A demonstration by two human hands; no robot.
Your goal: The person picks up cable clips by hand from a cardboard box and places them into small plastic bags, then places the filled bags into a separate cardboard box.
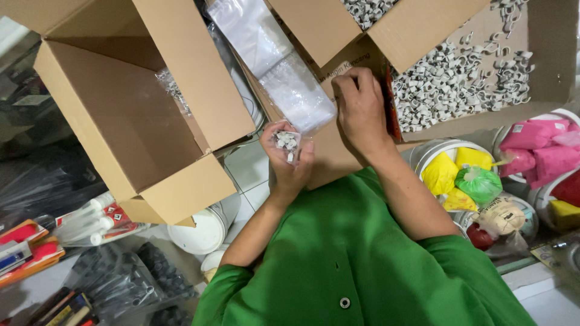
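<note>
My left hand (289,162) holds a small clear plastic bag (286,142) with several small white clips inside. My right hand (360,104) rests, fingers curled, on the flap of a brown cardboard box (417,27), next to a heap of white cable clips (462,81). Whether it pinches any clip I cannot tell. A stack of clear plastic bags (278,60) lies just above my left hand, between the two boxes.
A large open cardboard box (130,105) stands at the left. White buckets (444,148) with yellow, green and pink bagged goods (531,148) are at the right. White tubes (90,220) and black packed items (130,278) lie at lower left.
</note>
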